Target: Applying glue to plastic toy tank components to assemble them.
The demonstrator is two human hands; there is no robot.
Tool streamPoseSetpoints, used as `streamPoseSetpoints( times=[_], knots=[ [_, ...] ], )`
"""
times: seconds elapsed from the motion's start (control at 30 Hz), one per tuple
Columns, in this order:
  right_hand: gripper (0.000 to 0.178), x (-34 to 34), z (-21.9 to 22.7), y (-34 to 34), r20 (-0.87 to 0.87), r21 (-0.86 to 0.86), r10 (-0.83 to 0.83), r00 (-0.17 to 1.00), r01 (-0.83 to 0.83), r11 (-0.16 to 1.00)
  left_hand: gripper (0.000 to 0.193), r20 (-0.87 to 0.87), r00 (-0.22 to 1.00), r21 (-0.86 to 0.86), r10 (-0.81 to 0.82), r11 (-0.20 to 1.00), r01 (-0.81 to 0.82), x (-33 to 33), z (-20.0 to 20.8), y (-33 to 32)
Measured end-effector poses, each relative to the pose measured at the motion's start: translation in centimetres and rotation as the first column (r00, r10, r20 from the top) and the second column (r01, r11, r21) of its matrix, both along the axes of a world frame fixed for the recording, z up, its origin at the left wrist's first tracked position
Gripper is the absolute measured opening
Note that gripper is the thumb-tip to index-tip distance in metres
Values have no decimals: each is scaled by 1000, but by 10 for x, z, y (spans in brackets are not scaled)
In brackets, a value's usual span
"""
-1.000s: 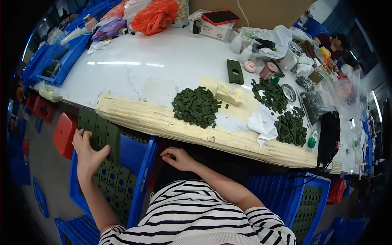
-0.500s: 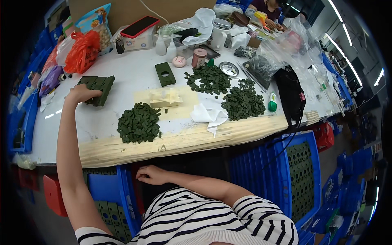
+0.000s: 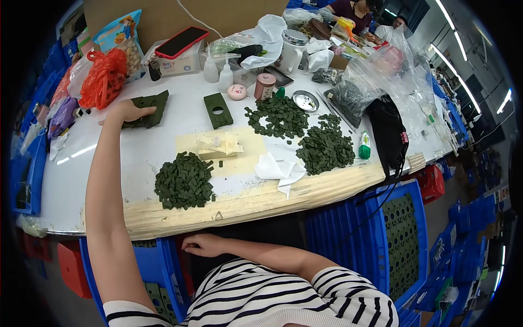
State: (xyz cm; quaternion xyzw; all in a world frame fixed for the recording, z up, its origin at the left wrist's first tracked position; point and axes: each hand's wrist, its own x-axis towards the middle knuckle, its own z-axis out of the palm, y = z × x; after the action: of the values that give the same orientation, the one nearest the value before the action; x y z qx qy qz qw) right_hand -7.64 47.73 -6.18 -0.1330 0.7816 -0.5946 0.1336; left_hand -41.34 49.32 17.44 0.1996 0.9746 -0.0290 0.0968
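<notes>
My left hand (image 3: 125,113) reaches far out over the left of the table, fingers closed on a group of dark green rectangular blocks (image 3: 155,106). The blocks lie side by side on the white tabletop; my hand hides part of them. Another green block (image 3: 218,110) with a round hole lies apart, farther right. Below the table edge, my right hand (image 3: 202,245) rests near my lap with its fingers curled and nothing visible in it. Small dark green chips form one heap (image 3: 185,181) near the front edge and two more heaps (image 3: 326,146) on the right.
A yellowish block (image 3: 218,146) and a crumpled white cloth (image 3: 280,170) lie mid-table. Behind stand white squeeze bottles (image 3: 225,77), a pink tin (image 3: 265,86) and a red-edged phone (image 3: 182,42) on a box. Blue crates (image 3: 417,229) of green pieces flank me. People sit beyond.
My left hand has moved right with the green blocks, whose row now sits at a different angle. The right hand has barely moved. The whole view has shifted slightly.
</notes>
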Motion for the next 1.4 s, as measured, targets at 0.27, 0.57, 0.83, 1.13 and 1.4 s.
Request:
streamPoseSetpoints(
  times=[0.27,0.57,0.83,1.13,1.4],
  knots=[
    [21,-1,-12,-3,-72,-60,-70,995,66,996,48,-412,910,690,-36,641,337,45,-13,-80],
    [15,-1,15,-19,-144,-51,-64,988,58,997,16,-297,731,930,615,359,76,202,-108,-317],
    [13,-1,15,-28,-232,28,-22,972,29,999,74,-313,905,540,287,838,-79,222,-177,-277],
    [14,1,11,-23,-228,18,-80,970,87,996,113,-159,935,130,318,945,-300,216,-171,-239],
    [14,-1,12,-26,-229,12,-59,972,63,998,113,74,925,-101,371,926,-364,208,-144,-221]
  ],
)
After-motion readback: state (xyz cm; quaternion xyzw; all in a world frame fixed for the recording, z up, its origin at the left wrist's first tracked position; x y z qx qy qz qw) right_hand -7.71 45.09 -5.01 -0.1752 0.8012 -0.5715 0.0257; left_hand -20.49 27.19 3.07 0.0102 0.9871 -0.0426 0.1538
